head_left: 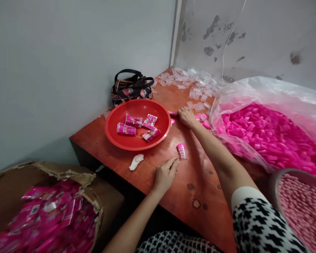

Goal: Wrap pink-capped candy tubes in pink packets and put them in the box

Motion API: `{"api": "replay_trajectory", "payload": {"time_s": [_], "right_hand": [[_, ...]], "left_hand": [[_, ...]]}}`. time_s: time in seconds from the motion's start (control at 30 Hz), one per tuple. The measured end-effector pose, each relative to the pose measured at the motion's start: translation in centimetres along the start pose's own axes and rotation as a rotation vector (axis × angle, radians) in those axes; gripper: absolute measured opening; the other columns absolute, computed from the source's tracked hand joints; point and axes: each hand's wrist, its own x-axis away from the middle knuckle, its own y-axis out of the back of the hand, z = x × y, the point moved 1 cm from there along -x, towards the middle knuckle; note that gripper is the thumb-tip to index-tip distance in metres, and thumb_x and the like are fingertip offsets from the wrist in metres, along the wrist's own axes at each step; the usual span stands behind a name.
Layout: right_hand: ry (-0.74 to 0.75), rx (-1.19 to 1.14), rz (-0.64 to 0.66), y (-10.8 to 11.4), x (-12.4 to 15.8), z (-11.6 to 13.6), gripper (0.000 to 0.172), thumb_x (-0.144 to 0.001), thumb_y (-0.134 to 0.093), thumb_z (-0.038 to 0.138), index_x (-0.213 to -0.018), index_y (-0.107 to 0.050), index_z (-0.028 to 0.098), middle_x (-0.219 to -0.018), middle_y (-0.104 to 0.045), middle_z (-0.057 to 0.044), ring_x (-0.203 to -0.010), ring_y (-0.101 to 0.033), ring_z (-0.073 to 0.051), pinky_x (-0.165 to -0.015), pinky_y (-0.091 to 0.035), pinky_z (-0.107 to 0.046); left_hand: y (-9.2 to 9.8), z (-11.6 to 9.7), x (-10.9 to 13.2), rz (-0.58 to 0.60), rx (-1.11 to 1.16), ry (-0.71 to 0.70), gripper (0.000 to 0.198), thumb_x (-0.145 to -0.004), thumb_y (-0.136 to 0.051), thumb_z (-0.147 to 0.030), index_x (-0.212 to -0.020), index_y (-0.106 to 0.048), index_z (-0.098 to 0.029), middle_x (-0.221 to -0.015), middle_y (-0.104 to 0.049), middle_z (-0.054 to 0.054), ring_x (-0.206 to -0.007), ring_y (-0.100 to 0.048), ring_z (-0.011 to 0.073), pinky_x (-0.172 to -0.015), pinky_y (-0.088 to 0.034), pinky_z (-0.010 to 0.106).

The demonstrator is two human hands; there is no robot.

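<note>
My left hand (166,175) rests on the wooden table, fingers stretched out and holding nothing. Just beyond its fingertips lies a small clear candy box (182,152) with a pink cap and pink candy balls inside; I cannot tell whether they touch. Farther back, my right hand (187,117) has its fingers closed at the end of a pink packet (173,114), partly hidden by the fingers. Several pink packets (126,129) lie in a red basin (111,131) to the left. More pink pieces (201,117) sit right of my right hand.
A plastic bag of pink caps (258,126) and a tub of pink candy balls (302,207) stand at right. Clear plastic cases (197,93) are scattered at the back near a handbag (133,92). White tissue (136,162) lies by the table edge. A carton (105,196) holds pink packets.
</note>
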Motion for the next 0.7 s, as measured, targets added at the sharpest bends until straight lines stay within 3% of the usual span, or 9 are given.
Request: {"api": "replay_trajectory", "payload": {"time_s": [0.1,0.2,0.3,0.4,0.47,0.53,0.6,0.7], "right_hand": [[-0.083,-0.016,-0.029,0.7,2.9,0.1,0.037,-0.091,-0.028,0.014,-0.111,-0.058,0.01,-0.113,-0.062,-0.02,-0.103,-0.053,-0.028,-0.086,-0.035,-0.038],[-0.135,-0.036,-0.048,1.9,6.4,0.1,0.038,-0.089,-0.027,0.013,-0.109,-0.059,0.007,-0.107,-0.064,-0.022,-0.096,-0.055,-0.029,-0.082,-0.037,-0.039],[-0.105,-0.064,-0.083,3.6,10.4,0.3,0.032,-0.086,-0.031,0.013,-0.096,-0.061,0.009,-0.098,-0.065,-0.02,-0.094,-0.055,-0.029,-0.085,-0.037,-0.039],[0.053,-0.156,-0.144,5.2,14.7,1.2,0.027,-0.083,-0.035,0.013,-0.088,-0.062,0.012,-0.095,-0.065,-0.017,-0.096,-0.054,-0.028,-0.09,-0.037,-0.038],[0.161,-0.24,-0.109,6.1,17.1,2.1,0.026,-0.083,-0.035,0.015,-0.085,-0.061,0.015,-0.092,-0.065,-0.014,-0.092,-0.055,-0.026,-0.088,-0.038,-0.036],[0.184,-0.313,-0.03,6.6,19.0,3.1,0.025,-0.082,-0.036,0.018,-0.081,-0.06,0.017,-0.083,-0.065,-0.011,-0.08,-0.055,-0.023,-0.079,-0.04,-0.034],[0.105,-0.409,-0.003,6.6,20.1,4.0,0.025,-0.081,-0.035,0.019,-0.08,-0.06,0.017,-0.074,-0.062,-0.007,-0.07,-0.053,-0.021,-0.071,-0.04,-0.032],[-0.024,-0.576,-0.073,6.2,21.1,5.0,0.027,-0.077,-0.034,0.017,-0.085,-0.06,0.017,-0.071,-0.061,-0.004,-0.067,-0.054,-0.019,-0.068,-0.04,-0.029]], "left_hand": [[-0.1,-0.1,0.1,-0.016,-0.003,0.038,0.03,-0.083,-0.058,-0.039,-0.103,-0.07,-0.02,-0.068,-0.069,0.004,-0.054,-0.064,0.0154,-0.054,-0.051,0.025],[-0.2,-0.5,0.0,-0.08,0.05,0.039,0.035,-0.084,-0.057,-0.04,-0.109,-0.068,-0.018,-0.083,-0.072,0.008,-0.061,-0.067,0.0162,-0.057,-0.052,0.026],[-0.1,-1.8,-0.4,-0.151,0.005,-0.148,0.041,-0.085,-0.056,-0.038,-0.122,-0.06,-0.019,-0.121,-0.064,0.013,-0.094,-0.067,0.0207,-0.079,-0.053,0.031],[0.0,-3.7,-1.2,-0.177,-0.19,-0.398,0.051,-0.085,-0.057,-0.034,-0.132,-0.05,-0.018,-0.144,-0.044,0.015,-0.131,-0.044,0.0249,-0.107,-0.035,0.039],[0.0,-4.5,-1.6,-0.113,-0.314,-0.487,0.055,-0.08,-0.064,-0.034,-0.13,-0.052,-0.017,-0.144,-0.044,0.014,-0.138,-0.033,0.0272,-0.113,-0.025,0.042],[-0.3,-4.8,-1.6,0.035,-0.375,-0.48,0.048,-0.078,-0.066,-0.035,-0.122,-0.059,-0.019,-0.129,-0.058,0.012,-0.128,-0.046,0.0276,-0.108,-0.032,0.039],[-0.8,-4.6,-1.1,0.151,-0.358,-0.39,0.034,-0.08,-0.063,-0.037,-0.109,-0.066,-0.02,-0.1,-0.069,0.008,-0.099,-0.062,0.024,-0.091,-0.044,0.034],[-1.7,-4.1,0.3,0.191,-0.142,-0.202,0.026,-0.079,-0.063,-0.04,-0.092,-0.069,-0.019,-0.071,-0.064,0.002,-0.067,-0.06,0.017,-0.069,-0.046,0.027]]}}
